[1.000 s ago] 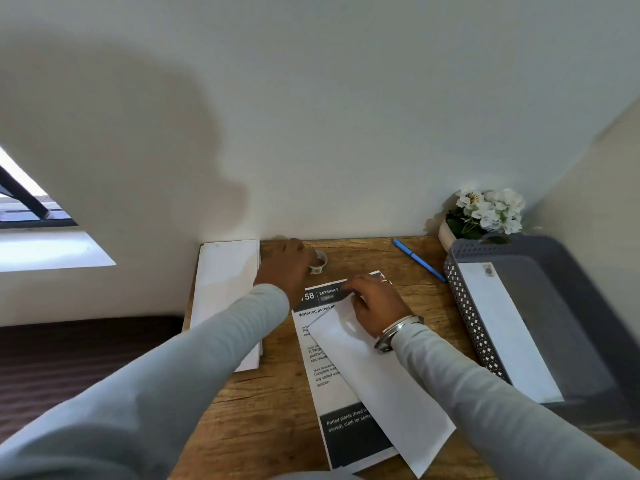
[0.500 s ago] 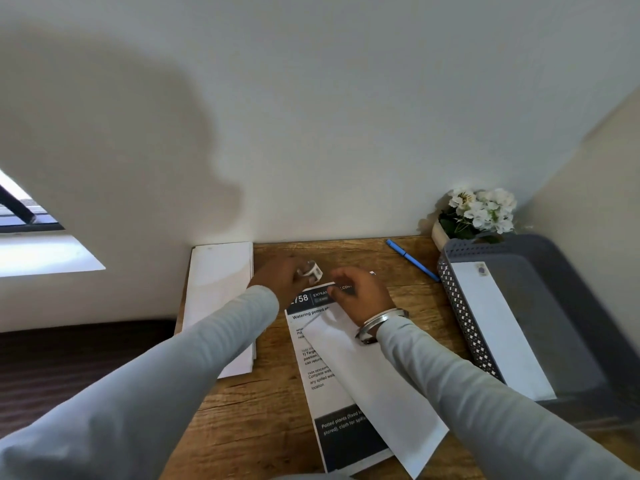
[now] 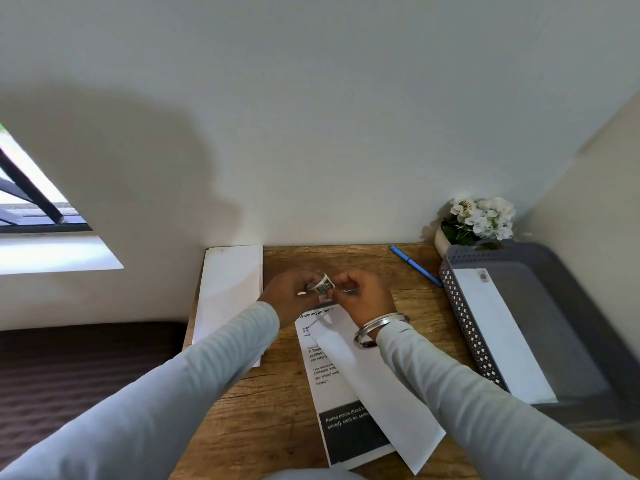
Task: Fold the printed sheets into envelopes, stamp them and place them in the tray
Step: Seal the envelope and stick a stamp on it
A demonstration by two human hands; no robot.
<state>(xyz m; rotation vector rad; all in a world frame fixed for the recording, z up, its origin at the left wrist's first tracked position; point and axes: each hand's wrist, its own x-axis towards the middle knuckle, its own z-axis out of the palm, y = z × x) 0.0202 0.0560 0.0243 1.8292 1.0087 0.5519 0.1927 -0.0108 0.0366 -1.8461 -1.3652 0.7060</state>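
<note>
A white stack (image 3: 231, 292) lies at my far left on the desk (image 3: 277, 410). My left hand (image 3: 289, 296) grips the stamp roll (image 3: 322, 285), and my right hand (image 3: 365, 295) pinches the roll's loose end from the other side, so it sits between my fingertips, over the top of the sheet (image 3: 325, 379). The envelope (image 3: 384, 389) slants across that sheet, its top end under my right wrist. Further right lie a pen (image 3: 415, 267), then the tray (image 3: 561, 323) holding a stamped envelope (image 3: 498, 336).
</note>
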